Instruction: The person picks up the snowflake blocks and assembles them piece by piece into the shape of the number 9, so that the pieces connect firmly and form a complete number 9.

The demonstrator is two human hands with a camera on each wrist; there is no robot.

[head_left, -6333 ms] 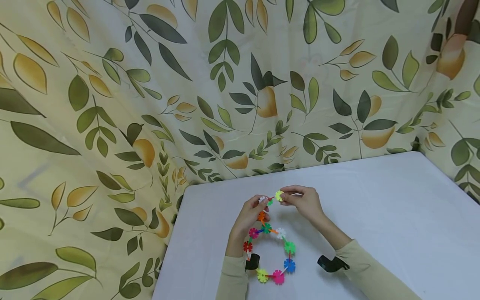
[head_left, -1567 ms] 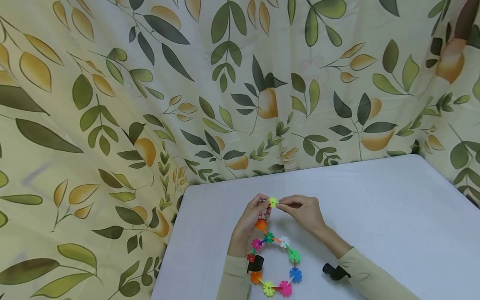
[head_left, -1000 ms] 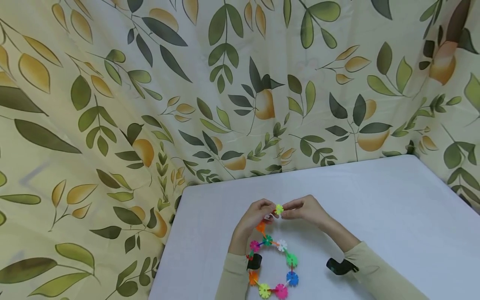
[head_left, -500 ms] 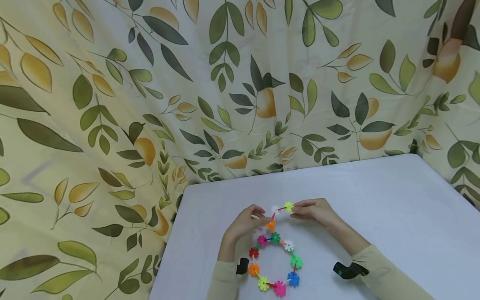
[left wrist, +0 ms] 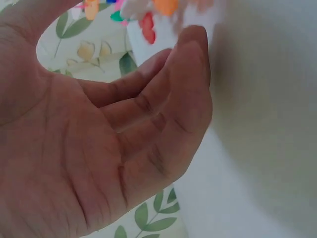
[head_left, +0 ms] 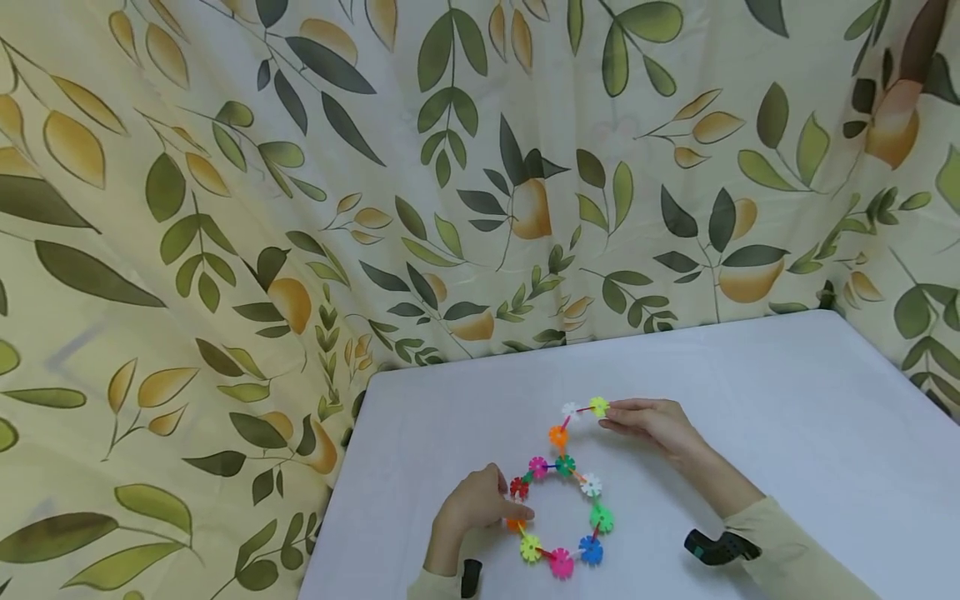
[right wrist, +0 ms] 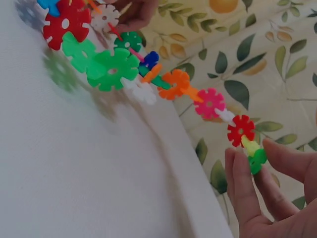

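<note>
A chain of toothed plastic snowflake discs lies on the white table, with a closed ring and a short tail. My right hand (head_left: 660, 425) pinches the yellow disc (head_left: 599, 406) at the tail's end between thumb and fingers. From there the tail runs through a white disc (head_left: 571, 411) and an orange disc (head_left: 558, 437) to the ring's dark green disc (head_left: 566, 465). My left hand (head_left: 474, 504) is at the ring's left side, beside the red disc (head_left: 519, 487), its thumb over an orange disc (head_left: 516, 524). In the left wrist view its fingers (left wrist: 190, 84) bend loosely, with nothing between them.
The white-covered table (head_left: 750, 400) extends to the right and behind the chain. A leaf-patterned curtain (head_left: 480, 208) hangs along its back and left sides. Black wrist straps (head_left: 722, 547) are on both forearms.
My left hand has let go of the tail and moved down to the ring's left side. My right hand has drawn the yellow disc rightwards, stretching the tail out to the upper right.
</note>
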